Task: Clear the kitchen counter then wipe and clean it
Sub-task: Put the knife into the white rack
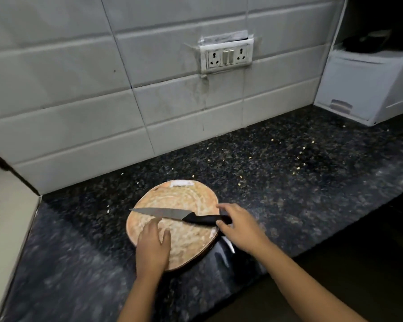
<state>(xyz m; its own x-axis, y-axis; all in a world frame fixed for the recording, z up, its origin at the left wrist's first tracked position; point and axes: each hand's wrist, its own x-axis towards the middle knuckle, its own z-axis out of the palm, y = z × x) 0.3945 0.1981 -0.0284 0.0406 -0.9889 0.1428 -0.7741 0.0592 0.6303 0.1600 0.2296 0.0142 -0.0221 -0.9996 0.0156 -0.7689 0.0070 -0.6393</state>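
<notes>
Head view: round, scuffed wooden board (184, 201) bears black-handled knife (179, 216).

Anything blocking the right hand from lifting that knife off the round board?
Nothing visible does. The right hand grips the knife by its black handle. The left hand rests on the board, fingertips close beside the blade, so lift away from them.

Black-handled knife (179, 216), speckled black counter (289, 173)
</notes>
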